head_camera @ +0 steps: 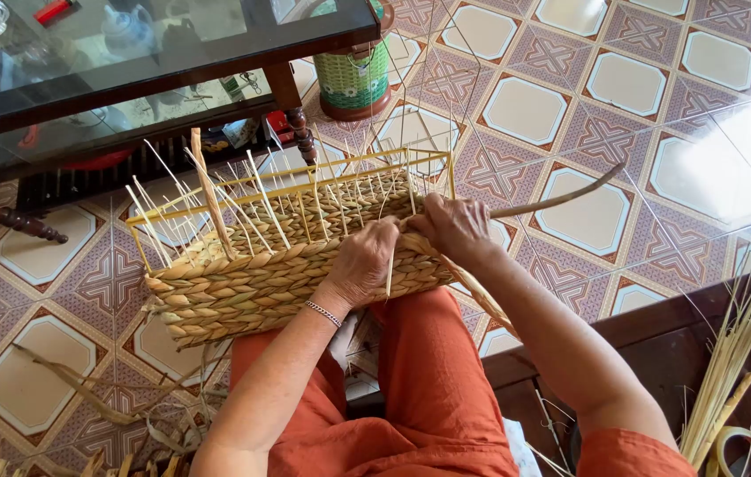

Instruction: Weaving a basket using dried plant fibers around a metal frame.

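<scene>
A half-woven rectangular basket [243, 283] of thick dried-grass braid rests on my lap, built on a yellow wire frame [296, 187] with several thin pale stakes sticking up. My left hand [360, 261] presses on the basket's near wall close to its right end. My right hand [451, 227] grips a long dried-grass strand [561, 200] at the right corner; the strand runs off to the right above the floor. A bracelet sits on my left wrist.
A glass-topped wooden table [128, 62] stands at the upper left. A green woven container [353, 79] sits on the patterned tile floor behind the basket. Loose straw [729, 362] and a tape roll [740, 449] lie on a dark wooden surface at right. Grass scraps litter the lower left.
</scene>
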